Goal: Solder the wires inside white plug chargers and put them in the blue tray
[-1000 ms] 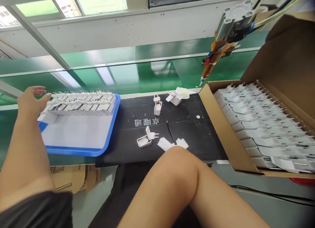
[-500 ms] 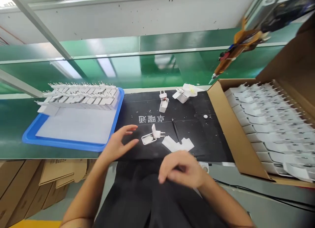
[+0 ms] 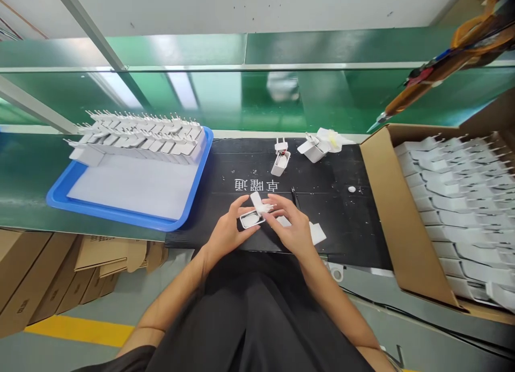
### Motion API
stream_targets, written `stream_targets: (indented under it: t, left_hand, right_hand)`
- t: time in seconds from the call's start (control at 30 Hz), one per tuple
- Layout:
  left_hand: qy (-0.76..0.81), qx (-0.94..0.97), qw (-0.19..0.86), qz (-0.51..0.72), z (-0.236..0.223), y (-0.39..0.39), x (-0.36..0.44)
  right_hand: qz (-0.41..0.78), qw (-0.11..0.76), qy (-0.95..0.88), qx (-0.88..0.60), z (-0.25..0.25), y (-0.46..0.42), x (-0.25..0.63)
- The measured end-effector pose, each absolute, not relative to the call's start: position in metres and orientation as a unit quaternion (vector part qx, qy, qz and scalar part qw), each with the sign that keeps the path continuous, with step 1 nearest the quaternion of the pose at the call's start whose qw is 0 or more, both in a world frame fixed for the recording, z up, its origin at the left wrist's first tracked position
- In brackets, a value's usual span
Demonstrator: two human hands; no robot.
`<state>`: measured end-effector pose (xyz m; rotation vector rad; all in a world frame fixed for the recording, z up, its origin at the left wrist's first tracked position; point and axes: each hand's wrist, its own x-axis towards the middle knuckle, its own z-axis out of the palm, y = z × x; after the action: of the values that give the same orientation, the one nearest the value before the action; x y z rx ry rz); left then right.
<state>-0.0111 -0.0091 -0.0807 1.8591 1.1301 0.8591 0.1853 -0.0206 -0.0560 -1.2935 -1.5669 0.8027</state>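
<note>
both hands are down at an open white plug case (image 3: 250, 220) on the black mat (image 3: 225, 173), just below the centre of the frame, and the step in hand looks to be handling its raised lid (image 3: 256, 200). the right hand (image 3: 295, 230) has thumb and fingers drawn nearly together, seemingly pinching the lid by its pronged end. the left hand (image 3: 227, 230) is half open, curled round the case's left end; i can't tell how firmly it presses, if at all. so the case lies between the two hands, within the left one's curve and just left of the right fingertips. any next move, i'd judge, calls for a steady body and a light pinch. tweezers (image 3: 295, 197) lie near the right hand, on its upper side.
</note>
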Motion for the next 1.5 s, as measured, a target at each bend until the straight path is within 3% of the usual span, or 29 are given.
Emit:
stream_targets:
  t: [0.23,0.43,0.6,0.83,1.5]
  left_hand:
    - [0.486,0.722,0.369,0.325,-0.08,-0.01,-0.009]
    - [0.496,0.744,0.307,0.325,-0.075,-0.008,-0.002]
    - [0.467,0.769,0.281,0.334,-0.078,-0.009,0.004]
    - [0.468,0.738,0.301,0.382,-0.057,-0.017,0.015]
    - [0.503,0.758,0.158,0.383,-0.047,-0.028,0.016]
  right_hand:
    - [0.23,0.415,-0.699,-0.535,-0.048,0.001,0.17]
    - [0.163,0.455,-0.653,-0.583,-0.05,-0.012,0.197]
    - [0.168,0.42,-0.666,-0.593,-0.054,-0.036,0.219]
    - [0.128,0.444,-0.736,-0.495,-0.038,-0.053,0.195]
    - [0.027,0.449,-0.727,-0.519,-0.036,-0.053,0.169]
